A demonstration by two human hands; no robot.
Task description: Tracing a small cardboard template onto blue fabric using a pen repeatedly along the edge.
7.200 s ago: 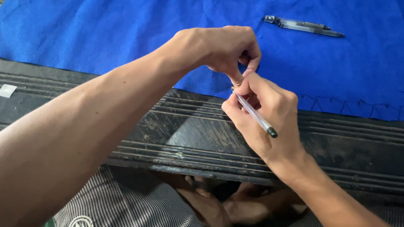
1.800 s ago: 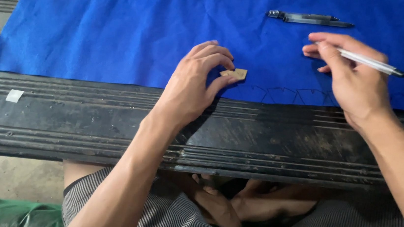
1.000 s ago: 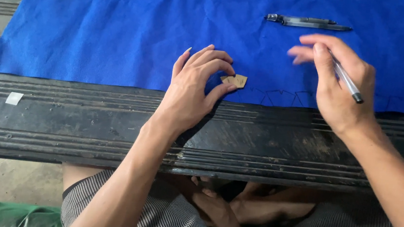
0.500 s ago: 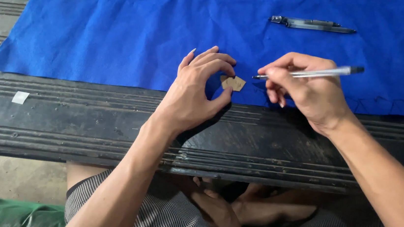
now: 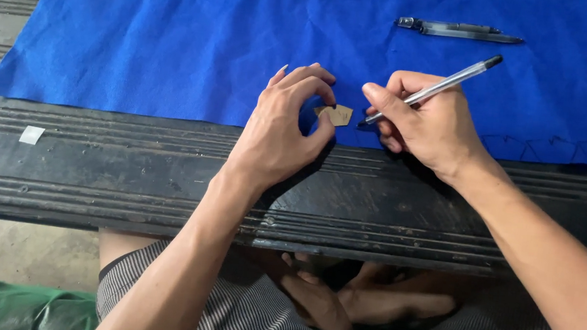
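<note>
A small tan cardboard piece (image 5: pixel 338 114) lies on the blue fabric (image 5: pixel 198 41) near its front edge. My left hand (image 5: pixel 279 131) presses it down with thumb and fingertips. My right hand (image 5: pixel 427 120) grips a clear ballpoint pen (image 5: pixel 444 86) in a writing hold. Its tip rests on the fabric just right of the tan piece. Dark pen outlines (image 5: pixel 560 149) run along the fabric's front edge to the right.
A second pen-like tool (image 5: pixel 457 31) lies on the fabric at the back right. The fabric covers a dark ribbed bench (image 5: pixel 127 178). A small white scrap (image 5: pixel 31 135) sits on the bench at the left. My crossed legs show below the bench.
My right hand came down and left from the fabric's right side, turning the pen until its tip reached the tan piece. My left hand stayed on the piece.
</note>
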